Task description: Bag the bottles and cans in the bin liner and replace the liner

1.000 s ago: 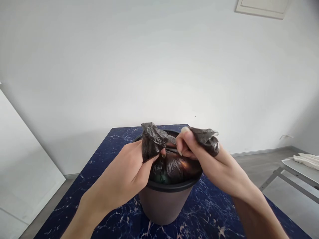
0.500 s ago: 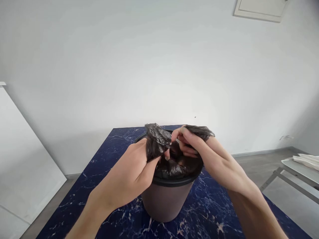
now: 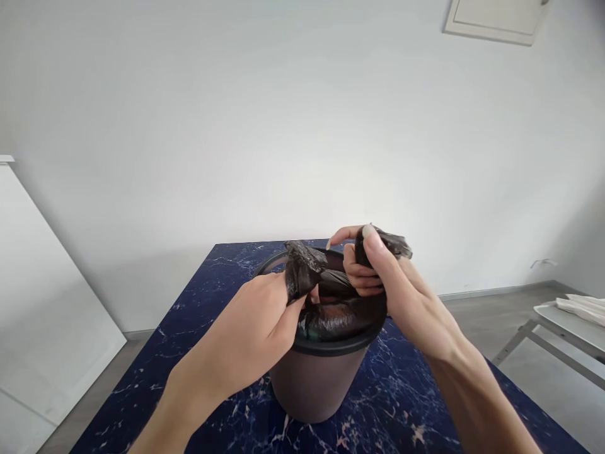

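Note:
A round brown-grey trash bin (image 3: 316, 381) with a black rim stands upright on the blue marbled table. Thin black plastic of a trash bag (image 3: 338, 315) sits inside it, its gathered ends pulled up above the rim. My left hand (image 3: 262, 315), at the bin's left side, is closed around one bunched end. Over the right side of the opening, my right hand (image 3: 378, 265) grips another end between thumb and curled fingers, its index finger stretched out to the left. A taut strip of plastic runs between both hands. The bag's lower part is hidden in the bin.
The dark blue marbled table (image 3: 189, 328) reaches to the white wall (image 3: 283, 126). A white cabinet (image 3: 47, 302) stands at the left. On the right is a grey folding stand (image 3: 562, 334) with white cloth (image 3: 583, 307) on it.
My right hand has moved slightly right and up, away from the left, and its index finger has straightened. The plastic between the hands is now stretched. My left hand has barely shifted.

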